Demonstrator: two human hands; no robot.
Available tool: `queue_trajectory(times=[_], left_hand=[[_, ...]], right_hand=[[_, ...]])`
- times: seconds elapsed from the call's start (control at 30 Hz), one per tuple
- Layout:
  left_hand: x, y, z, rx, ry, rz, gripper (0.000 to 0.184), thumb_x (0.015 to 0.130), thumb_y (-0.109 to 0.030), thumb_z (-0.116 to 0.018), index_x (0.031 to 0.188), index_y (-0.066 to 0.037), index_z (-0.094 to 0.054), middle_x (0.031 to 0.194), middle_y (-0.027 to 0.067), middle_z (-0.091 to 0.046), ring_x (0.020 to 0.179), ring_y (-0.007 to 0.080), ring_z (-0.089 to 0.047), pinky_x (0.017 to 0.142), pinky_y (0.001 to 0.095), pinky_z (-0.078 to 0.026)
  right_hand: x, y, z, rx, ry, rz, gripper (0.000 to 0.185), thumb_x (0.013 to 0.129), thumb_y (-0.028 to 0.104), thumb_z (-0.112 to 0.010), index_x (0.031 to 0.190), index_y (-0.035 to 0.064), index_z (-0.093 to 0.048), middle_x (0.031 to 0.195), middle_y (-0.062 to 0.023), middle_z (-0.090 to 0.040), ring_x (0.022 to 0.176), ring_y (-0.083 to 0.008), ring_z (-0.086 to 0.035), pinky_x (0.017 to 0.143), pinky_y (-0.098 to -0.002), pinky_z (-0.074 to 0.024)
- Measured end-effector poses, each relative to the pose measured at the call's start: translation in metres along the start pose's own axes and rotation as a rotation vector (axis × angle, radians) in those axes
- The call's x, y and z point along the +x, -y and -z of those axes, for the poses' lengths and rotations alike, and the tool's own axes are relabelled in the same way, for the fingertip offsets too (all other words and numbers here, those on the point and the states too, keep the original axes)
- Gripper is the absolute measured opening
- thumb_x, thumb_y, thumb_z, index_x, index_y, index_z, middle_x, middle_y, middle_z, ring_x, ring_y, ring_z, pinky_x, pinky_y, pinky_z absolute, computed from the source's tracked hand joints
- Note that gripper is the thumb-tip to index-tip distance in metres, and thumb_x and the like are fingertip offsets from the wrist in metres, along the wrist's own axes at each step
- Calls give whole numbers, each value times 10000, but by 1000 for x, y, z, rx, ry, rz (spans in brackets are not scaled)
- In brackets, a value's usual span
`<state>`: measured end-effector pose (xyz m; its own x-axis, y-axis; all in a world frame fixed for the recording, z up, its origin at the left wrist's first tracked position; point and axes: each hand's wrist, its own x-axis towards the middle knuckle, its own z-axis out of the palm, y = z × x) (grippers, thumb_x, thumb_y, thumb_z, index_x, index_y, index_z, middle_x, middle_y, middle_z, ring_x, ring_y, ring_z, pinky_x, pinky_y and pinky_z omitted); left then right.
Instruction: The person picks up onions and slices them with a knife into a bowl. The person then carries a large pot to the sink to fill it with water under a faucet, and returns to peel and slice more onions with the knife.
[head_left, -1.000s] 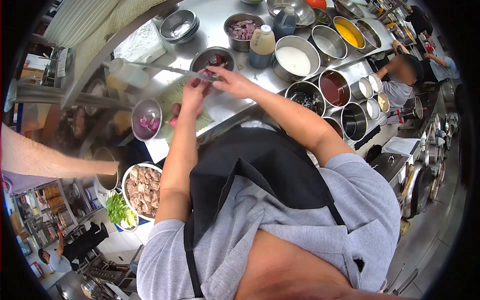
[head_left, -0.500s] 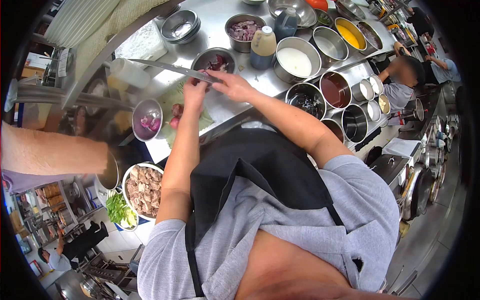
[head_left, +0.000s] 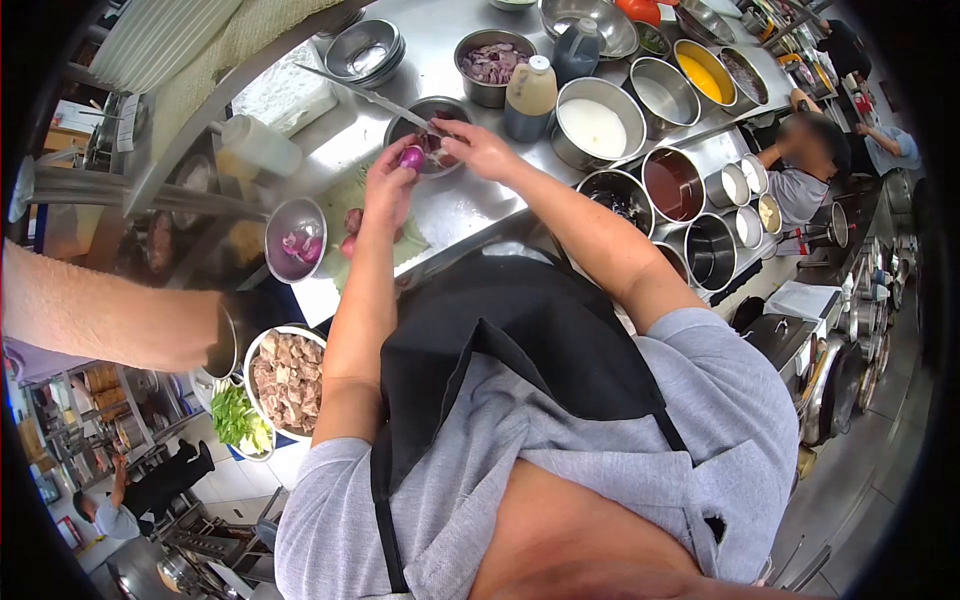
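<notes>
My left hand [head_left: 388,190] holds a small peeled red onion [head_left: 411,157] between thumb and fingers. My right hand [head_left: 482,152] grips a knife [head_left: 375,98], its blade pointing to the upper left, over a metal bowl [head_left: 388,132] with dark red onion skins in it. Below my left hand, unpeeled red onions [head_left: 352,222] lie on a greenish cloth or sheet [head_left: 412,243] on the steel counter. Left of them stands a metal bowl [head_left: 272,255] with peeled purple onion pieces [head_left: 303,246].
Another person's arm [head_left: 110,310] reaches in from the left, near a white container of meat chunks [head_left: 287,380] and green leaves [head_left: 240,418]. Sauce bottles [head_left: 530,100], a pot of white liquid [head_left: 592,125] and several other pots line the right. A co-worker [head_left: 810,180] stands beyond.
The knife has swung to a steeper angle and moved slightly right. The peeled onion now shows in my left hand, which has turned. The other person's arm has shifted slightly.
</notes>
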<state>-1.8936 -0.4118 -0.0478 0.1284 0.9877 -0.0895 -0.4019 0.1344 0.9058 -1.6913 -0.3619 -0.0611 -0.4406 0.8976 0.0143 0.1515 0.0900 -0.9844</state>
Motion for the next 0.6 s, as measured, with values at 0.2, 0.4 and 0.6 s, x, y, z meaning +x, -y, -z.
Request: queue_trajectory(times=[0.2, 0.4, 0.6], left_hand=[[9, 7, 4, 42, -63, 71, 524, 820, 32, -651, 1325, 20, -513, 1188, 89, -608, 1008, 172, -595, 834, 291, -504], [12, 11, -3, -13, -183, -84, 558, 742, 167, -642, 1265, 27, -510, 1174, 134, -608, 1057, 197, -606, 927, 326, -514], [19, 13, -1, -7, -177, -139, 475, 740, 161, -643, 1184, 29, -536, 1153, 125, -621, 1043, 186, -611, 918, 309, -516]], right_hand=[[-2, -2, -1, -91, -34, 20, 611, 948, 276, -580, 1484, 108, -340, 1177, -166, -640, 959, -243, -644, 860, -347, -488], [-19, 25, -4, -192, 134, 39, 673, 933, 320, -593, 1501, 110, -300, 1175, -207, -628, 1041, -312, -623, 906, -394, -470], [-22, 28, -10, -231, 145, 100, 645, 937, 363, -572, 1489, 129, -336, 1285, -236, -579, 1169, -365, -579, 973, -416, -447]])
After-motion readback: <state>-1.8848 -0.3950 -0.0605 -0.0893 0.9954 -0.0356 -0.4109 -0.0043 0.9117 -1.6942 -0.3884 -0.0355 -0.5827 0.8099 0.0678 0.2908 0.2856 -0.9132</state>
